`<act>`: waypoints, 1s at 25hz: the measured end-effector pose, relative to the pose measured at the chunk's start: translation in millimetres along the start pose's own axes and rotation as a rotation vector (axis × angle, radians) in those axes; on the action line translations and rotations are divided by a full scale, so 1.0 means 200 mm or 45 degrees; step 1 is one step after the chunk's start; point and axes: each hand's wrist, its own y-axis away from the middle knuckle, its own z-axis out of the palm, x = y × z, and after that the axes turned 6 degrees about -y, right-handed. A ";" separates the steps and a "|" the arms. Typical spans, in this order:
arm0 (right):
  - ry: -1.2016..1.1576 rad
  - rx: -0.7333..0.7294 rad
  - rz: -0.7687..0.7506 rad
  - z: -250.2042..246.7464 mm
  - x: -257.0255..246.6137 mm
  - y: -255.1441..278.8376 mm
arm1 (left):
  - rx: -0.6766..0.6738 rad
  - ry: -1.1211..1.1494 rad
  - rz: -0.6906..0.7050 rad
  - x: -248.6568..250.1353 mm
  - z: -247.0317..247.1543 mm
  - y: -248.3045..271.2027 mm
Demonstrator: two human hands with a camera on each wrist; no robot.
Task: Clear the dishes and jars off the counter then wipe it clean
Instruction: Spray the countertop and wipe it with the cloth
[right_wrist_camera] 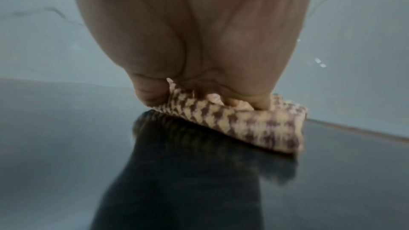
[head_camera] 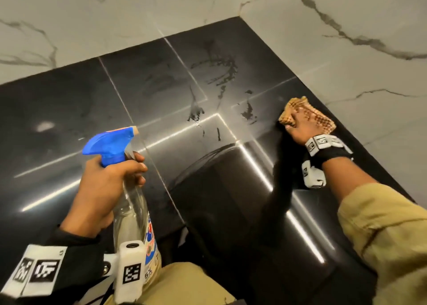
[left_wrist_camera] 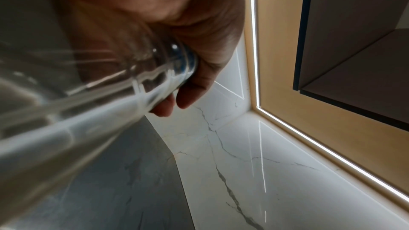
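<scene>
Black counter point(head_camera: 143, 92) streaked with wet smears ahead of the grip. Checked cloth point(head_camera: 307, 114) bunched and pressed flat on it near the marble wall point(head_camera: 346, 57), clutched in the right hand point(head_camera: 300, 129). Clear spray bottle point(head_camera: 129, 203) with blue trigger head, held off the surface, neck wrapped by the left hand point(head_camera: 104, 187).

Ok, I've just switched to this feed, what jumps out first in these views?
The blue-triggered spray bottle stands out at the near left, gripped by the left hand above the black counter. At the right edge, the right hand presses a checked cloth onto the counter. Between them, wet streaks glisten towards the back corner.
</scene>
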 end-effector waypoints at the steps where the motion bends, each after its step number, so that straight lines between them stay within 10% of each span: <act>1: 0.103 0.047 -0.128 0.06 -0.13 0.01 | 0.018 0.020 0.000 0.00 -0.02 0.00; 7: 0.234 -0.263 -0.883 0.48 -1.03 0.76 | 0.020 0.047 0.014 0.02 -0.02 -0.05; 11: 0.287 -0.463 -1.273 0.65 -1.16 1.08 | -0.008 0.025 0.056 0.04 -0.05 -0.09; 17: 0.112 -0.093 -0.952 0.34 -0.65 0.52 | -0.064 0.051 0.066 0.03 -0.20 -0.10; 21: 0.088 -0.088 -0.058 0.09 -0.38 0.18 | -0.047 0.105 0.068 0.02 -0.33 -0.10; 25: 0.226 -0.099 -0.330 0.26 -0.82 0.46 | -0.090 0.120 0.045 0.00 -0.42 -0.15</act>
